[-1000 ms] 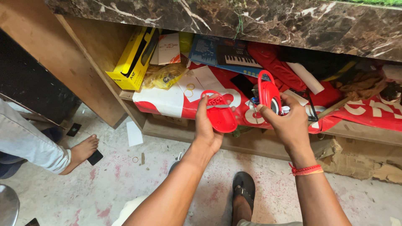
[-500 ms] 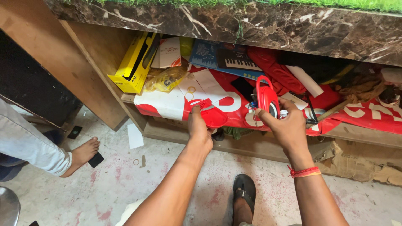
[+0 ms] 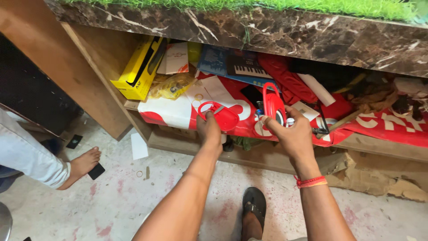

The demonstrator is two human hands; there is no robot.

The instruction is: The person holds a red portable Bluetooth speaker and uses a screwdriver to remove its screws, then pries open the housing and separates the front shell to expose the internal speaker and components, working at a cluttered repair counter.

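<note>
My left hand (image 3: 209, 130) grips a flat red plastic piece (image 3: 218, 115) with a handle loop, holding it at the front edge of a low shelf. My right hand (image 3: 292, 133) grips a red oval device (image 3: 273, 103) standing on its edge, with a dark face partly hidden by my fingers. A red thread band (image 3: 310, 181) is on my right wrist. Both hands are close together over a red and white banner (image 3: 178, 111) that covers the shelf.
A dark marble counter (image 3: 276, 33) topped with green turf overhangs the shelf. Inside lie a yellow box (image 3: 138, 69), a toy keyboard box (image 3: 240, 67), a plastic bag and tangled clutter. Another person's bare foot (image 3: 82, 163) is at left. My sandalled foot (image 3: 254, 209) is below.
My left hand has moved the flat red piece left and further onto the shelf, away from the red device. My right hand has stayed almost in place.
</note>
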